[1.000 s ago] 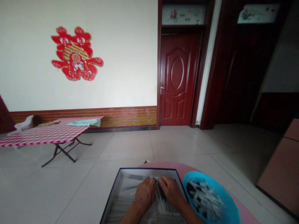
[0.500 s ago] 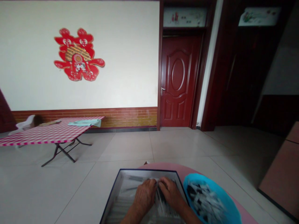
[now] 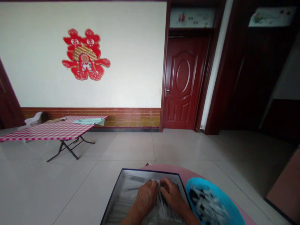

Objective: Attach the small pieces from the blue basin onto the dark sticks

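Observation:
Both hands are inside a shallow white box [image 3: 119,184] with a dark blue rim. My left hand [image 3: 147,195] has its fingers curled, the tips pressed together near the box's middle. Close beside it, my right hand [image 3: 172,194] is bent with thumb and fingers pinched. Whatever they hold is too small and hidden to name. Thin clear and dark stick-like pieces [image 3: 164,207] lie under and between the hands. More slim translucent pieces [image 3: 122,206] lie in rows at the box's left.
A blue basin [image 3: 228,203] full of white and black pieces stands right of the box on a pink round table [image 3: 185,171]. Farther off are a checkered folding table [image 3: 53,129], a red door [image 3: 182,81] and a pinkish block-like surface [image 3: 286,184] at right.
The view has turned slightly to the left, so the room appears shifted right. Both hands remain at nearly the same place in the box, with small finger movement.

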`<move>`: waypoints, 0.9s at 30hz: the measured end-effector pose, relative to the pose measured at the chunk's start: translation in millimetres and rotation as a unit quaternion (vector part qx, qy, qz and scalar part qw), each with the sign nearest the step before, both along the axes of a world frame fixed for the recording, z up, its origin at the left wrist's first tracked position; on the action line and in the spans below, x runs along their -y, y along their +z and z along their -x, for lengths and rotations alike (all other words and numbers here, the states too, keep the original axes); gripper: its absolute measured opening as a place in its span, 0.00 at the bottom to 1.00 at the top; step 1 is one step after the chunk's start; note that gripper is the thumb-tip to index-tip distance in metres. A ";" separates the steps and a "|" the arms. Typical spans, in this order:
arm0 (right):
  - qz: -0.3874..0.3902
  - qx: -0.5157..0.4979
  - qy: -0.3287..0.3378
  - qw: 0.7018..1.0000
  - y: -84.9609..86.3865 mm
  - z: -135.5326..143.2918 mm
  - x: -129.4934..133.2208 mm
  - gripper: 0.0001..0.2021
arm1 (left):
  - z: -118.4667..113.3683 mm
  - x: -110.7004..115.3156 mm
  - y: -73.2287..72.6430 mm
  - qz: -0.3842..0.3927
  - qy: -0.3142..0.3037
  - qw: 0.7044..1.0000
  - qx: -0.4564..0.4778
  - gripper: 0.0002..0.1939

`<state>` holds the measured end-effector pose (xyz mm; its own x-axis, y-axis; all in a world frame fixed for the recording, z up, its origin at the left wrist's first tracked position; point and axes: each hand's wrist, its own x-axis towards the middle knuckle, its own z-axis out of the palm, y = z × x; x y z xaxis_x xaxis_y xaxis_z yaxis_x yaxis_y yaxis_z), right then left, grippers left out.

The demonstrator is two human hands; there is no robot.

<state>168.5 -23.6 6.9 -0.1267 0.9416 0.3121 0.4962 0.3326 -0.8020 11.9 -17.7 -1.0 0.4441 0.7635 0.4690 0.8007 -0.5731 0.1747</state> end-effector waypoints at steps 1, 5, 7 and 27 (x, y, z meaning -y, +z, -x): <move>0.007 -0.004 -0.005 1.000 0.1 0.3 0.1 0.11 | 0.1 -0.1 -0.1 -0.002 -0.002 1.000 0.000 0.06; 0.010 0.052 -0.035 0.998 1.4 1.8 0.0 0.16 | -0.4 -0.1 -0.3 -0.001 -0.002 1.000 -0.013 0.05; 0.004 0.080 -0.038 0.996 2.3 1.8 0.0 0.18 | -0.5 0.2 0.2 0.006 -0.003 1.000 -0.016 0.05; -0.038 0.162 0.041 0.985 -3.8 1.9 7.0 0.08 | 10.8 -7.2 1.0 0.037 0.052 0.998 -0.002 0.09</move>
<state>166.6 -30.6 3.1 -0.3065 0.8993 0.3118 0.6904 0.4356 -0.5776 1.2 -10.5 0.0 0.3630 0.8376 0.4082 0.8553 -0.4733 0.2107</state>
